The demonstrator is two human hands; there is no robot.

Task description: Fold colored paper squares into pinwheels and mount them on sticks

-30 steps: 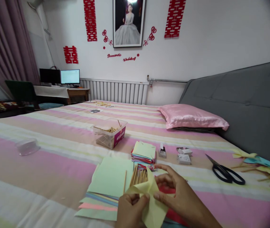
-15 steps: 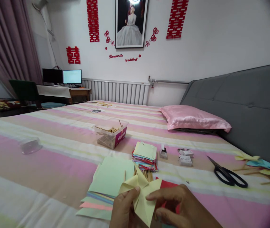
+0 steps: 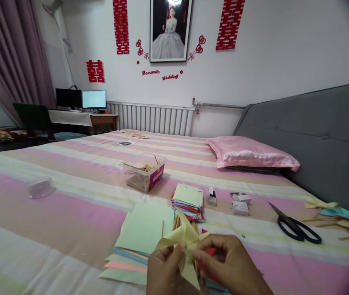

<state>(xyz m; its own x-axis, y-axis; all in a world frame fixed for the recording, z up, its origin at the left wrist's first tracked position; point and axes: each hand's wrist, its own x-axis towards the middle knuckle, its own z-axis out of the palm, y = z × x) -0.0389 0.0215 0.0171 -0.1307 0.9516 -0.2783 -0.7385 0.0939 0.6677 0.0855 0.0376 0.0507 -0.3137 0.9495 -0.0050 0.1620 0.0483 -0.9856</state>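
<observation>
A pale yellow paper pinwheel (image 3: 184, 235) is held between both hands at the bottom middle. My left hand (image 3: 165, 268) pinches its left side, thumb near the centre. My right hand (image 3: 226, 260) grips its right side with thumb and forefinger together; whether a pin sits in those fingers I cannot tell. Just behind the pinwheel lie thin wooden sticks (image 3: 176, 222), partly hidden. A stack of large pale green sheets (image 3: 148, 225) with coloured ones beneath spreads to the left. Behind stands a pile of smaller cut paper squares (image 3: 188, 196). Red paper (image 3: 211, 250) shows beneath my right hand.
A clear plastic box (image 3: 145, 176) holds sticks. Small boxes (image 3: 240, 207) and [black-handled] scissors (image 3: 298, 229) lie to the right. Finished paper pinwheels (image 3: 343, 215) rest at the far right. A clear lid (image 3: 40, 187) lies left; a pink pillow (image 3: 251, 151) is behind.
My right hand has closed its fingers on the pinwheel's right side, where the forefinger earlier pointed at it. The pinwheel has turned slightly between the hands.
</observation>
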